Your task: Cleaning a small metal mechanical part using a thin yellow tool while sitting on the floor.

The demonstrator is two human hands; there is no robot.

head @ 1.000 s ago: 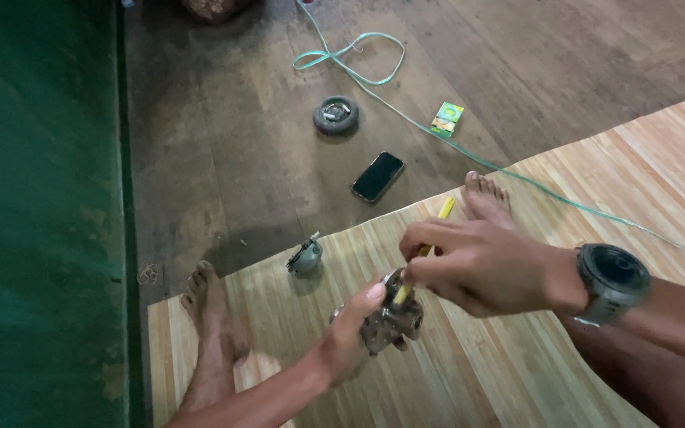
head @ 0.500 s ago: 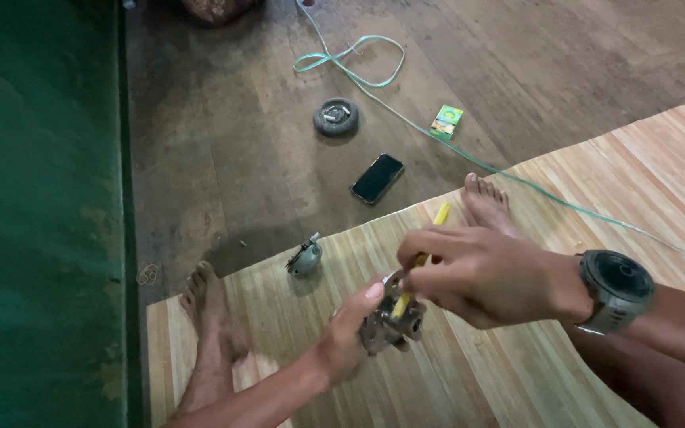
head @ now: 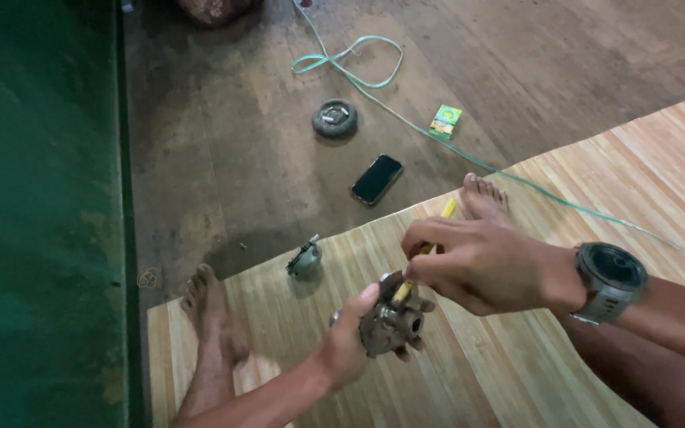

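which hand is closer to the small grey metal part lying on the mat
Left. The left hand, gripping a metal engine part, sits just right of and below the small grey part; the right hand, holding a yellow tool, is farther right.

A phone (head: 376, 179) lies on the floor (head: 223, 158) beyond the mat (head: 517, 380); a round part (head: 304, 259) rests on the mat.

Dim, warm light — soft shadows, sharp

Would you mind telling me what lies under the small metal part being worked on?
The left hand cups the metal part from below; beneath lies the light slatted mat. The palm's contact and the part's underside are hidden.
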